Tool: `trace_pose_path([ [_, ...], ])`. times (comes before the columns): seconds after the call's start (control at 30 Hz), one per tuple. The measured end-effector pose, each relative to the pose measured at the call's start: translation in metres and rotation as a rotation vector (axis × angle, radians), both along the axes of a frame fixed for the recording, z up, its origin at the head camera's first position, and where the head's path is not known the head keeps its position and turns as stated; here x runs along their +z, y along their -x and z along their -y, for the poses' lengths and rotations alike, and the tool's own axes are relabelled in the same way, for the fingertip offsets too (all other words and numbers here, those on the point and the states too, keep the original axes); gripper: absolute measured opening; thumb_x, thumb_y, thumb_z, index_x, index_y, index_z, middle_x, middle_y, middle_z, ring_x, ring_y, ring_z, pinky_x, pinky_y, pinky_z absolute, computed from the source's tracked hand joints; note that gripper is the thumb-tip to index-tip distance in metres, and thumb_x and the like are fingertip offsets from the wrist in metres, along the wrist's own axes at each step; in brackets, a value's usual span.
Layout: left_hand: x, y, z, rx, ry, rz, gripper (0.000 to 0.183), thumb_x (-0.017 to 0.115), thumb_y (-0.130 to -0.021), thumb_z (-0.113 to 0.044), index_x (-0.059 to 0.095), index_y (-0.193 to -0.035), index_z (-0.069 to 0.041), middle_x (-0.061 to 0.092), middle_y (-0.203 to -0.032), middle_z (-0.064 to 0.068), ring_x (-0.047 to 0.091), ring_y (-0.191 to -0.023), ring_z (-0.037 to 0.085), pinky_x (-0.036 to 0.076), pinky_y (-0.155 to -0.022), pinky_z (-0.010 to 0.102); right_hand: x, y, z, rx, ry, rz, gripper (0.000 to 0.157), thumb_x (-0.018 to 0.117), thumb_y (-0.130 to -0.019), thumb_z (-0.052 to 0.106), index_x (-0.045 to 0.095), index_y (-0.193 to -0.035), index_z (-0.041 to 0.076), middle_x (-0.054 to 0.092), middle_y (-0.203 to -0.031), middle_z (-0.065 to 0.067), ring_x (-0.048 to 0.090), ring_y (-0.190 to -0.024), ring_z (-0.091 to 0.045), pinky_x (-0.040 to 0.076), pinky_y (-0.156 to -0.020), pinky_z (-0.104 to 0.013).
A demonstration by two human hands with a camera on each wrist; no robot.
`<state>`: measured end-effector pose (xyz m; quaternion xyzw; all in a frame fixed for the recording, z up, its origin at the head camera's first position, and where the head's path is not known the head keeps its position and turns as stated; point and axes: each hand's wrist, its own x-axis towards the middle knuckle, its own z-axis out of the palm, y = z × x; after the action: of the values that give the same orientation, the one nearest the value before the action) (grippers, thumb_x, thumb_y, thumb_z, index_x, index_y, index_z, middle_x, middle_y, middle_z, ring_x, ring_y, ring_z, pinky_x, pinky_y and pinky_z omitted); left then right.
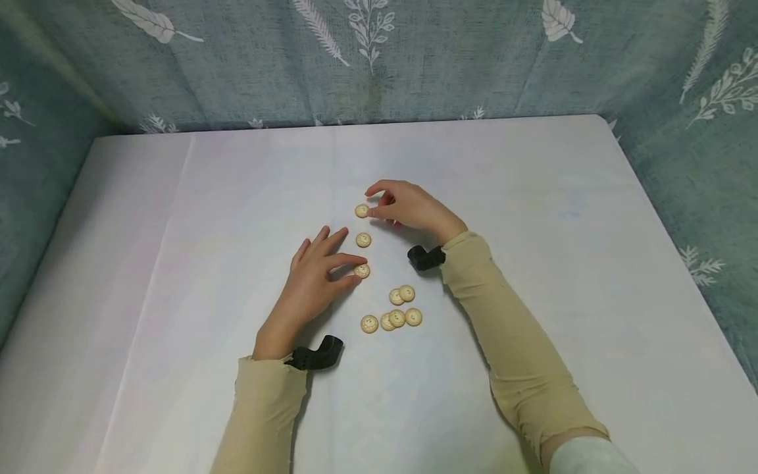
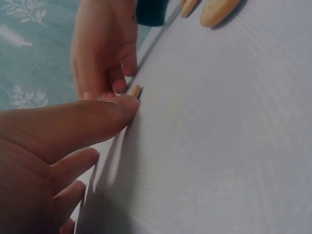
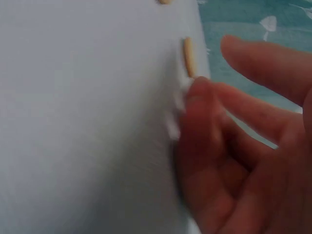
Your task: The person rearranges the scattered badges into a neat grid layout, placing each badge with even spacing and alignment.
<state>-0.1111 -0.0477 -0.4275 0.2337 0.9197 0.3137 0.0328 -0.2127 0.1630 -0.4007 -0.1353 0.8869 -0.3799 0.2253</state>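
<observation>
Small round pale-yellow biscuits with a marked face lie on the white table. Three form a column: a far biscuit (image 1: 361, 210), a middle biscuit (image 1: 364, 240) and a near biscuit (image 1: 362, 271). The left hand (image 1: 316, 280) has thumb and index finger at opposite edges of the near one, pinching it; its other fingers are spread. At the far biscuit, the right hand (image 1: 410, 205) touches the edge with its thumb. In the right wrist view, the index finger stands raised away from that biscuit (image 3: 189, 57), leaving it ungripped.
Nearer the person, two biscuits overlap (image 1: 406, 293). Below them several more lie in a row, one biscuit (image 1: 369, 324) at its left end and another (image 1: 414, 316) at its right. A green leaf-patterned curtain (image 1: 450, 59) hangs behind the white table (image 1: 551, 230).
</observation>
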Motion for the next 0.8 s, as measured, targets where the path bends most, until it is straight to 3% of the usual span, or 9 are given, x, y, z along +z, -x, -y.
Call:
trace_pose_path([
  [0.2, 0.0, 0.0, 0.0, 0.009, -0.015, 0.004, 0.025, 0.069, -0.078, -0.027, 0.068, -0.103, -0.024, 0.034, -0.141, 0.004, 0.012, -0.134, 0.024, 0.003, -0.105, 0.046, 0.016, -0.007, -0.01, 0.036, -0.034, 0.004, 0.039, 0.056, -0.086, 0.035, 0.05, -0.121, 0.019, 0.058, -0.089, -0.002, 0.057, -0.071, -0.02, 0.045, -0.063, -0.032],
  [0.37, 0.0, 0.0, 0.001, 0.014, -0.014, 0.007, 0.025, 0.069, -0.077, -0.027, 0.068, -0.102, -0.024, 0.035, -0.14, 0.005, 0.013, -0.134, 0.024, 0.004, -0.104, 0.046, 0.023, -0.022, -0.017, 0.098, -0.072, -0.019, 0.037, 0.056, -0.086, 0.036, 0.053, -0.118, 0.019, 0.059, -0.089, 0.001, 0.058, -0.075, -0.017, 0.043, -0.065, -0.031],
  [0.8, -0.001, 0.0, 0.0, 0.014, -0.023, -0.004, 0.025, 0.07, -0.077, -0.027, 0.067, -0.101, -0.024, 0.035, -0.14, 0.004, 0.014, -0.134, 0.024, 0.005, -0.104, 0.046, 0.021, -0.056, -0.041, 0.185, -0.086, -0.079, 0.033, 0.056, -0.086, 0.037, 0.055, -0.115, 0.021, 0.058, -0.089, 0.006, 0.055, -0.078, -0.01, 0.043, -0.068, -0.03],
])
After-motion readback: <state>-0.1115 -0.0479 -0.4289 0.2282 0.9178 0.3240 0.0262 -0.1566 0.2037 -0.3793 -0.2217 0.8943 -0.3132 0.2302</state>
